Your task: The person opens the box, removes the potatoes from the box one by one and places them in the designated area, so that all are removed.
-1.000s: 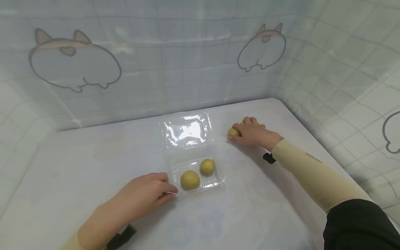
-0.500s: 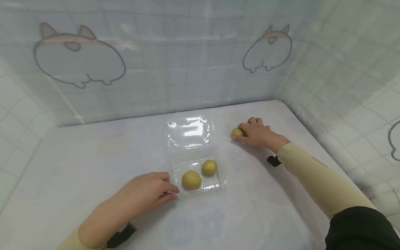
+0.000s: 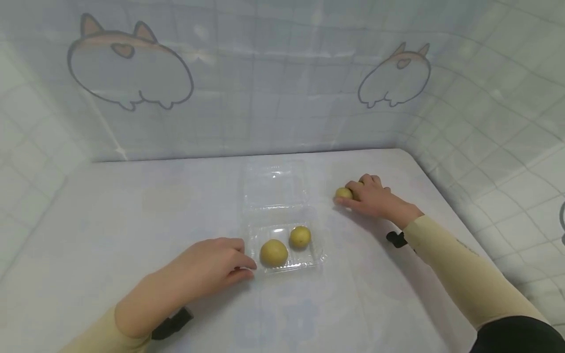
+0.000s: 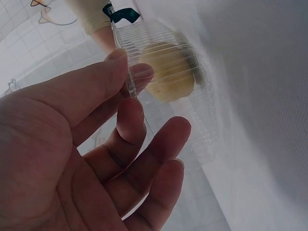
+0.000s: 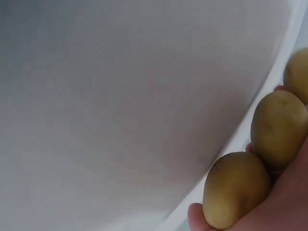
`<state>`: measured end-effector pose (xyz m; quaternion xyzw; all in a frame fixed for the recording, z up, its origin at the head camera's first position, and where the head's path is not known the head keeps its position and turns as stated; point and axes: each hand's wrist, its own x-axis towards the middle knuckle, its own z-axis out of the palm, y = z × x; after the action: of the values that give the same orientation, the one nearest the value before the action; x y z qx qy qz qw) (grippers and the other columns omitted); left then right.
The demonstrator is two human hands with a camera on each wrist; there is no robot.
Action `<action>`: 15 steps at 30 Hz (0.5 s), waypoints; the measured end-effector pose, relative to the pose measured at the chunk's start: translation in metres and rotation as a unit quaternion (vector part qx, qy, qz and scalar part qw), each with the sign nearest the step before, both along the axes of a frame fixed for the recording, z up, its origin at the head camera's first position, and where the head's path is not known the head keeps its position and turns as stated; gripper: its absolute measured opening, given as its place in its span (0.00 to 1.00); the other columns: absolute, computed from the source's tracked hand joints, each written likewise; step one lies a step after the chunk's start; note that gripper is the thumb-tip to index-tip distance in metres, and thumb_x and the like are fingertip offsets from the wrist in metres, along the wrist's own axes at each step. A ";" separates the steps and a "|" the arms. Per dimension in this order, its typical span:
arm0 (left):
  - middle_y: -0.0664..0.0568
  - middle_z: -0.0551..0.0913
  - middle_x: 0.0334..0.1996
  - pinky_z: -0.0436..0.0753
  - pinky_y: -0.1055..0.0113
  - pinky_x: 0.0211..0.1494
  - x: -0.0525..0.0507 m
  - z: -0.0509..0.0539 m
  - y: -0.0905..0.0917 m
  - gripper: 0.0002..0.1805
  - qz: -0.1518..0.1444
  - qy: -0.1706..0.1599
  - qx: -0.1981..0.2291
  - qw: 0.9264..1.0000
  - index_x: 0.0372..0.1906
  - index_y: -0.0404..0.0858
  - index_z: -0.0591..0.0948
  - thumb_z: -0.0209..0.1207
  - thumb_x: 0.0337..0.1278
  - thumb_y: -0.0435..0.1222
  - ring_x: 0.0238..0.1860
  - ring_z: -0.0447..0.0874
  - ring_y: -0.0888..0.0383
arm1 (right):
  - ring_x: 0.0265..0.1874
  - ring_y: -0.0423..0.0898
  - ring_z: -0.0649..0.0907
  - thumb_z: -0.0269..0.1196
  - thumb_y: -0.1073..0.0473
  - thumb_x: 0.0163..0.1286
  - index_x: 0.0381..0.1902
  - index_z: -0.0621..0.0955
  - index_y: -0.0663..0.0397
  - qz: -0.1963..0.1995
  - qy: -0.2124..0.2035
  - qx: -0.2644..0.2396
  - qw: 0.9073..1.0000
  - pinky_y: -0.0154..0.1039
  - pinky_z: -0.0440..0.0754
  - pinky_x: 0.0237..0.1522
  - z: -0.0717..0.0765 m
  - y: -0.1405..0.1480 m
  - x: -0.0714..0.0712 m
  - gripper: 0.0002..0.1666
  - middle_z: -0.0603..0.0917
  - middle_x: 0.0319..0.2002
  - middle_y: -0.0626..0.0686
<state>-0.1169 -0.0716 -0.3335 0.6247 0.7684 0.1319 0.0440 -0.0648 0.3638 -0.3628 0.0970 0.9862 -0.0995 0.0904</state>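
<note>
A clear plastic clamshell box [image 3: 284, 267] lies opened flat on the table, its lid [image 3: 275, 189] folded away toward the wall. Two yellow-brown potatoes, a larger one [image 3: 274, 253] and a smaller one [image 3: 300, 237], sit in its base. My left hand [image 3: 216, 264] pinches the box's left rim between thumb and index finger, the other fingers loosely bent, as the left wrist view shows. To the right of the lid, my right hand [image 3: 372, 198] spans a row of three potatoes, its fingers curled over them. The right wrist view shows the nearest potato [image 5: 236, 190] and a middle one [image 5: 279, 130] under the palm.
A white patterned cloth [image 3: 154, 211] covers the table. Tile-print curtains [image 3: 273, 98] with cartoon animals hang behind and at both sides. Black camera straps [image 3: 174, 323] are on both wrists.
The head view has shifted, so everything sits slightly farther right. My right hand stays over its potatoes and my left hand stays at the box's rim.
</note>
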 end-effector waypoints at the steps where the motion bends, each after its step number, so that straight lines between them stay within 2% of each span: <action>1: 0.67 0.69 0.24 0.74 0.72 0.29 0.001 0.000 0.001 0.03 -0.002 0.002 -0.001 1.000 0.35 0.54 0.89 0.70 0.55 0.42 0.25 0.67 0.68 | 0.55 0.59 0.62 0.44 0.15 0.61 0.63 0.73 0.43 0.000 0.004 -0.008 1.000 0.67 0.68 0.43 0.002 0.000 0.002 0.49 0.65 0.55 0.59; 4: 0.67 0.68 0.24 0.73 0.72 0.29 0.002 0.001 0.003 0.03 -0.006 0.002 -0.003 1.000 0.35 0.53 0.89 0.70 0.56 0.42 0.24 0.66 0.68 | 0.55 0.59 0.61 0.45 0.20 0.66 0.62 0.73 0.45 0.012 0.023 -0.047 0.999 0.63 0.68 0.45 0.014 -0.006 0.010 0.44 0.66 0.55 0.59; 8: 0.67 0.68 0.23 0.73 0.72 0.29 0.002 0.003 0.006 0.03 -0.007 0.000 -0.005 1.000 0.36 0.53 0.89 0.69 0.56 0.42 0.25 0.66 0.68 | 0.53 0.57 0.62 0.49 0.29 0.72 0.58 0.74 0.45 0.055 0.059 -0.107 0.991 0.52 0.67 0.46 0.041 -0.030 0.018 0.32 0.67 0.51 0.57; 12: 0.66 0.66 0.22 0.72 0.71 0.29 0.001 0.006 0.007 0.01 -0.009 0.006 -0.005 1.000 0.35 0.53 0.89 0.68 0.58 0.42 0.24 0.65 0.67 | 0.50 0.52 0.64 0.51 0.31 0.73 0.55 0.76 0.42 0.124 0.079 -0.132 0.980 0.47 0.69 0.44 0.065 -0.080 0.022 0.27 0.68 0.48 0.53; 15: 0.66 0.66 0.22 0.72 0.71 0.28 0.000 0.005 0.008 0.02 -0.013 0.012 -0.002 1.000 0.33 0.52 0.88 0.67 0.59 0.43 0.23 0.65 0.67 | 0.49 0.49 0.65 0.49 0.25 0.69 0.53 0.77 0.36 0.170 0.076 -0.111 0.976 0.45 0.71 0.41 0.072 -0.126 0.021 0.29 0.69 0.47 0.48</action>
<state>-0.1168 -0.0634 -0.3285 0.6360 0.7610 0.1221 0.0380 -0.0437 0.2378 -0.2906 -0.0901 0.9751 -0.1986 0.0410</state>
